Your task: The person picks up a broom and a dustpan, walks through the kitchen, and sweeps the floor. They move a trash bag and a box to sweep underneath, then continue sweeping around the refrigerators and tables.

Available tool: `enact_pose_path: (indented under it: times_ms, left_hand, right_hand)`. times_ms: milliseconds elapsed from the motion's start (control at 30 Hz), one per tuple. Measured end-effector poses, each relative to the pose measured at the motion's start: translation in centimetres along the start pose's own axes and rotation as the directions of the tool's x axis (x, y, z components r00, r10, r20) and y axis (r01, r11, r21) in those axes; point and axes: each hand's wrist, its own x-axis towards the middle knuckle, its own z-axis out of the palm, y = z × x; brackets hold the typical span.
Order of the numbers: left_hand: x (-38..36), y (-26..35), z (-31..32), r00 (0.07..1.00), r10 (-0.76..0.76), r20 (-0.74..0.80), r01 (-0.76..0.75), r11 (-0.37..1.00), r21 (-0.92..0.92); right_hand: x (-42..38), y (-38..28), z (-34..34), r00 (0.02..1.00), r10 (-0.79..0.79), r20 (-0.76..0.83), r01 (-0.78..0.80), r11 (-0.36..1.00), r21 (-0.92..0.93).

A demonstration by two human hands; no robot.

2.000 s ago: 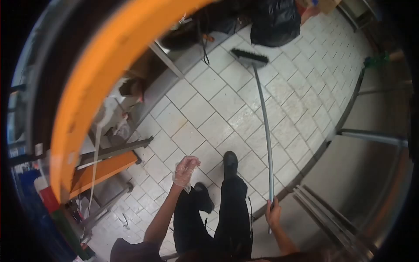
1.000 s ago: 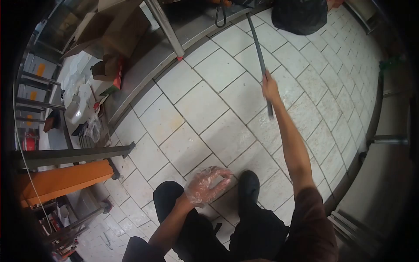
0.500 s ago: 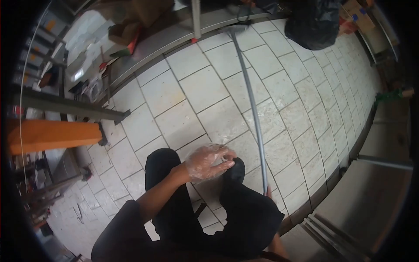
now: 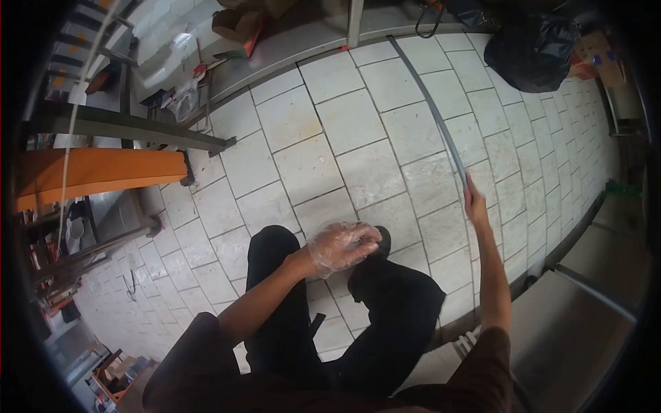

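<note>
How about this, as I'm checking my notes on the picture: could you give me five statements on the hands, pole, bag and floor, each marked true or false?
1. The right hand grips the grey pole. True.
2. The left hand is bare. False: it wears a clear plastic glove.
3. Both hands are on the pole. False: only the right one is; the left is apart from it.
4. The floor is laid with pale tiles. True.
5. The plastic bag near the top right is white. False: it is black.

Worn on head, looking forward and down
</note>
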Motion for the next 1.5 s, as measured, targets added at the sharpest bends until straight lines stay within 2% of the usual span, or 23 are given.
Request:
enact_pose_path:
  times_ms: [100,133,167,233,400,433,500,533,633,700,833,900,1033,1100,1133,1167,1200,1233,1267,1300,1367,1433,1500]
  left_hand:
    - [-1.0,1.7,0.3,0.985,-0.166,-0.041,0.157,0.973,-0.168]
    - [-1.6,1.3,1.1,0.981,-0.131,-0.142,0.082,0.949,-0.305]
    - [-2.3,1.0,1.8,0.979,-0.147,-0.141,0.095,0.943,-0.318]
    - [-4.2,0.9,3.1,0.915,-0.268,-0.302,0.07,0.842,-0.535]
    - [-10.8,6.2,5.0,0.795,-0.455,-0.402,0.159,0.795,-0.586]
    - [-12.3,7.5,5.4,0.78,-0.45,-0.434,0.159,0.814,-0.559]
    - [-14.5,10.7,5.5,0.763,-0.444,-0.47,0.147,0.827,-0.543]
    - [-15.5,12.2,5.6,0.746,-0.486,-0.455,0.157,0.792,-0.59]
    - [-18.2,15.4,6.0,0.709,-0.544,-0.448,0.207,0.768,-0.606]
    - [-19.4,16.5,6.2,0.708,-0.541,-0.454,0.159,0.749,-0.643]
    - [-21.8,15.1,6.8,0.723,-0.514,-0.462,0.108,0.744,-0.659]
    - [-22.7,15.9,5.5,0.734,-0.504,-0.455,0.126,0.76,-0.638]
    - [-25.7,13.4,4.4,0.731,-0.498,-0.467,0.111,0.762,-0.638]
    - [-28.1,11.2,4.5,0.72,-0.557,-0.414,0.186,0.729,-0.658]
    - [-29.1,9.8,4.5,0.733,-0.546,-0.406,0.192,0.738,-0.647]
    - [-29.7,8.6,4.5,0.745,-0.538,-0.394,0.198,0.743,-0.64]
    - [-29.9,8.4,3.9,0.732,-0.565,-0.38,0.237,0.735,-0.636]
    - [-29.5,8.8,2.6,0.742,-0.546,-0.389,0.228,0.751,-0.62]
    - [-29.1,8.6,1.6,0.754,-0.519,-0.404,0.205,0.769,-0.606]
    - [-29.6,8.5,1.2,0.742,-0.547,-0.389,0.234,0.754,-0.614]
    - [-29.2,7.7,0.2,0.775,-0.442,-0.451,0.161,0.828,-0.537]
    - [-29.2,7.5,0.1,0.756,-0.449,-0.477,0.142,0.823,-0.55]
    - [-29.6,7.3,0.4,0.711,-0.455,-0.536,0.276,0.882,-0.382]
  right_hand:
    - [-9.9,-2.6,-7.9,0.943,0.291,0.161,-0.25,0.94,-0.233]
    - [-12.6,-3.0,-10.1,0.937,0.307,0.167,-0.258,0.93,-0.263]
    - [-14.9,-3.4,-12.0,0.932,0.32,0.172,-0.262,0.92,-0.292]
    - [-18.7,-4.7,-14.7,0.927,0.325,0.187,-0.268,0.924,-0.274]
    - [-30.1,-17.1,-23.3,0.884,0.353,0.306,-0.382,0.924,0.036]
    - [-32.7,-19.5,-24.8,0.934,0.264,0.242,-0.268,0.963,-0.019]
    - [-36.4,-24.9,-28.5,0.87,0.402,0.285,-0.425,0.905,0.022]
    - [-37.4,-28.5,-31.3,0.699,0.59,0.404,-0.672,0.735,0.087]
    - [-40.7,-36.3,-34.6,0.677,0.587,0.444,-0.69,0.716,0.106]
    - [-41.4,-40.6,-34.8,0.669,0.603,0.434,-0.641,0.764,-0.072]
    - [-39.9,-42.9,-29.7,0.707,0.572,0.415,-0.564,0.811,-0.157]
    - [-40.7,-39.2,-22.1,0.876,0.344,0.338,-0.323,0.939,-0.121]
    - [-36.8,-36.0,-3.8,0.926,0.304,0.226,-0.305,0.952,-0.028]
    - [-32.6,-35.0,6.0,0.94,0.299,0.167,-0.325,0.932,0.16]
    - [-30.0,-33.5,11.4,0.97,0.227,0.091,-0.238,0.961,0.141]
    - [-26.1,-33.5,14.7,0.946,0.291,0.145,-0.315,0.929,0.194]
    - [-22.1,-33.5,19.0,0.976,0.208,-0.07,-0.18,0.941,0.286]
    - [-17.9,-32.7,23.0,0.968,0.073,-0.241,-0.014,0.972,0.235]
    - [-13.9,-33.7,24.1,0.971,0.226,-0.072,-0.204,0.951,0.232]
    - [-10.0,-33.6,26.4,0.973,0.191,-0.132,-0.15,0.951,0.271]
    - [-3.3,-35.0,28.1,0.957,0.238,-0.165,-0.198,0.953,0.228]
    - [-3.0,-35.4,27.8,0.955,0.269,-0.124,-0.234,0.942,0.241]
    - [-4.4,-35.8,25.1,0.956,0.28,-0.092,-0.255,0.941,0.222]
